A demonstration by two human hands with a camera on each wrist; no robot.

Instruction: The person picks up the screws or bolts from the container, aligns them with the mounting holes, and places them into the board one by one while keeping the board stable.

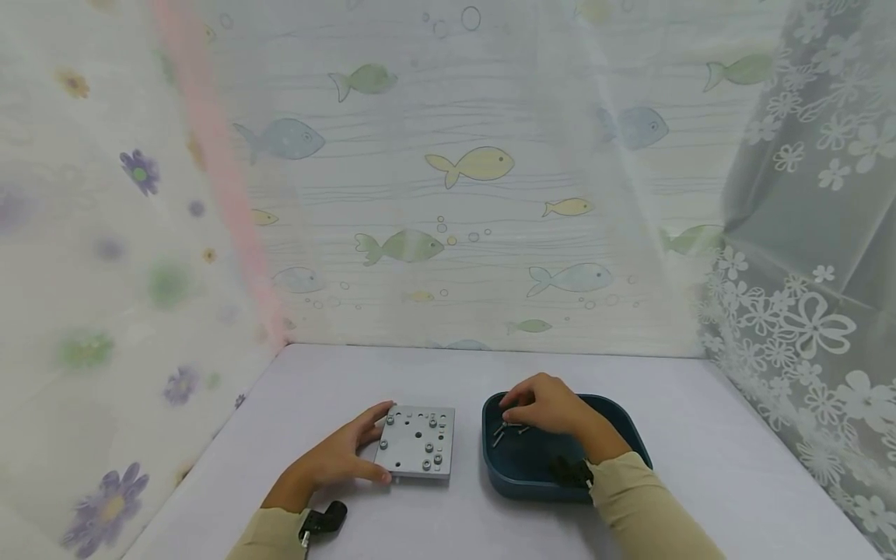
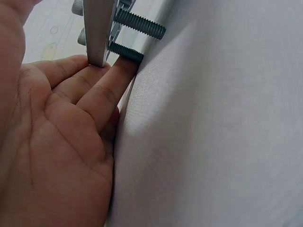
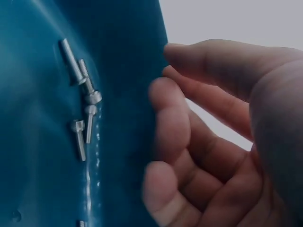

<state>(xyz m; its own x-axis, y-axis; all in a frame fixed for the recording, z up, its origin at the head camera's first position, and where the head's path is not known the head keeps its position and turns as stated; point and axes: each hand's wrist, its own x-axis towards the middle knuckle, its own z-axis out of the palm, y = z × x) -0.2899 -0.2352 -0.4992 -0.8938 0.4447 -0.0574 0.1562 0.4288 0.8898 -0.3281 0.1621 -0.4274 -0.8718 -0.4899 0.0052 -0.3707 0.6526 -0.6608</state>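
Note:
My left hand (image 1: 339,459) grips a square metal plate (image 1: 413,434) at its left side, thumb at the near corner and fingers along the far one. Several socket head screws (image 1: 429,447) stand in the plate's holes. Beneath it, threaded screw shanks (image 2: 139,23) stick out, and one fingertip is right at a shank. Over the far left part of a dark blue tray (image 1: 532,490) hovers my right hand (image 1: 549,404), fingers loosely bent, nothing visible between thumb and index finger. Loose socket head screws (image 3: 90,85) lie on the tray floor beside those fingers.
A white table (image 1: 364,373) carries plate and tray, the tray to the right of the plate. Fish-patterned curtain (image 1: 476,163) hangs behind the table's far edge, with flowered sheets at both sides. Wrist cameras (image 1: 325,519) are strapped to both arms.

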